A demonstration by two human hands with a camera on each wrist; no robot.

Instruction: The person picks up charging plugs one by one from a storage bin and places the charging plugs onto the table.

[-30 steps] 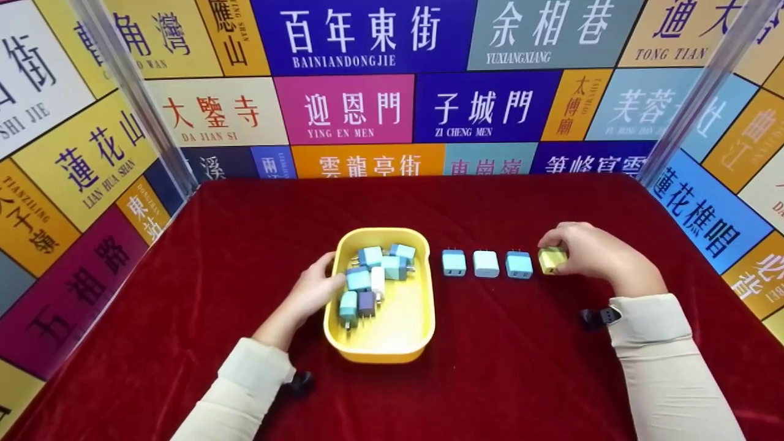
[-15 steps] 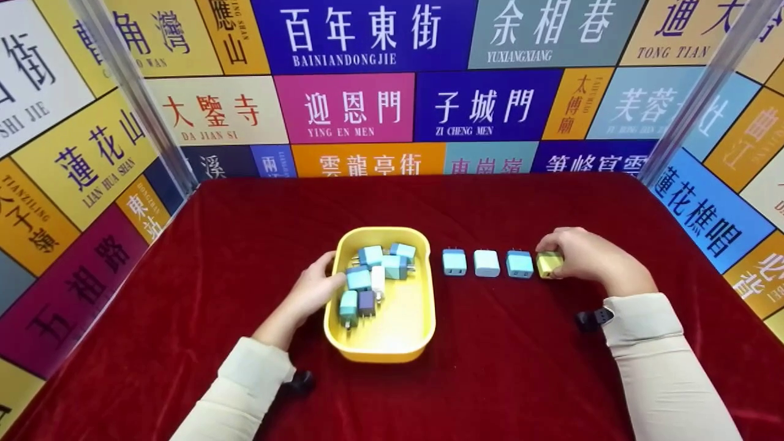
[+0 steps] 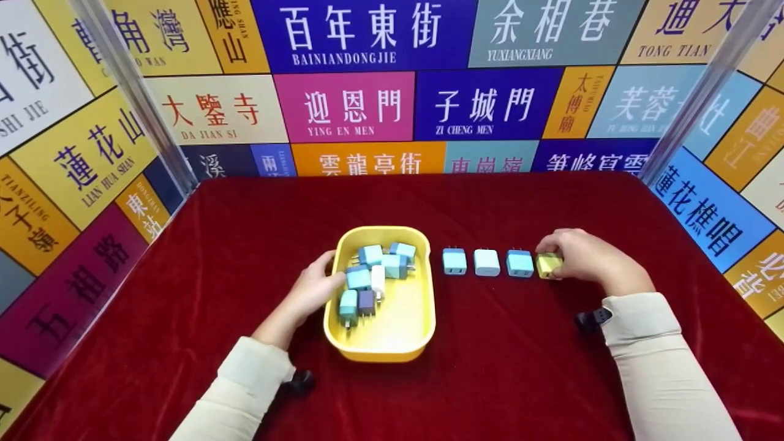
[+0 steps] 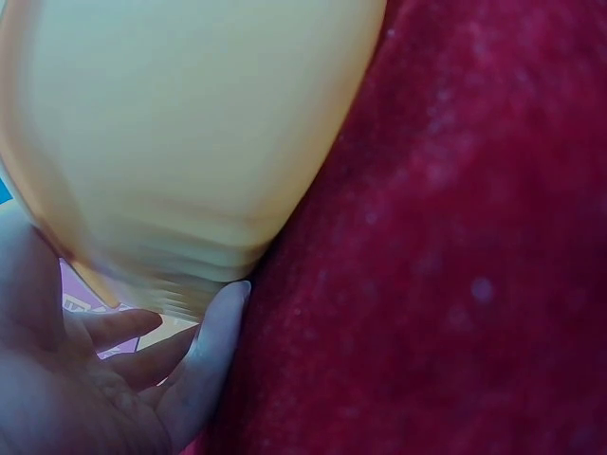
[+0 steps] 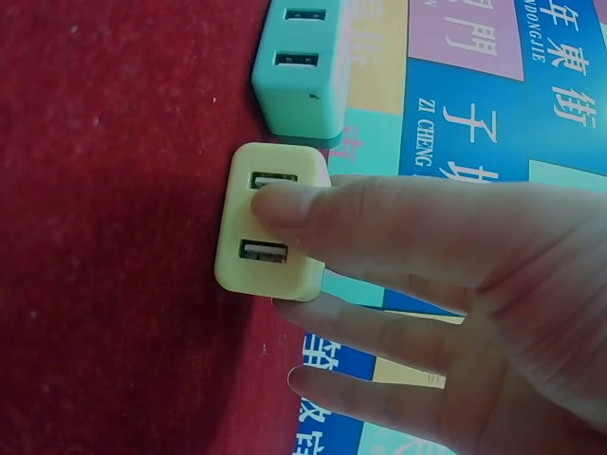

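On the red cloth stands a yellow tub (image 3: 422,318) holding several charger plugs (image 3: 358,278), most of them teal and blue, one white and one dark purple. My left hand (image 3: 315,286) grips the tub's left wall; in the left wrist view its fingers (image 4: 213,346) lie against the wall's outer side. At the right end of a row, my right hand (image 3: 579,254) pinches a yellow USB charger plug (image 3: 548,264). The right wrist view shows the thumb on the face of this plug (image 5: 270,275), between its two USB ports, with the other fingers behind.
Left of the yellow plug, the row holds a blue-teal charger plug (image 3: 519,263), a pale one (image 3: 486,263) and another blue-teal one (image 3: 454,261). Panels with printed signs (image 3: 352,107) rise behind and beside the cloth-covered table (image 3: 490,367).
My right hand has shifted the yellow charger plug slightly left, nearer to the blue-teal plug beside it, then stayed nearly still. The left hand and the tub have kept their place.
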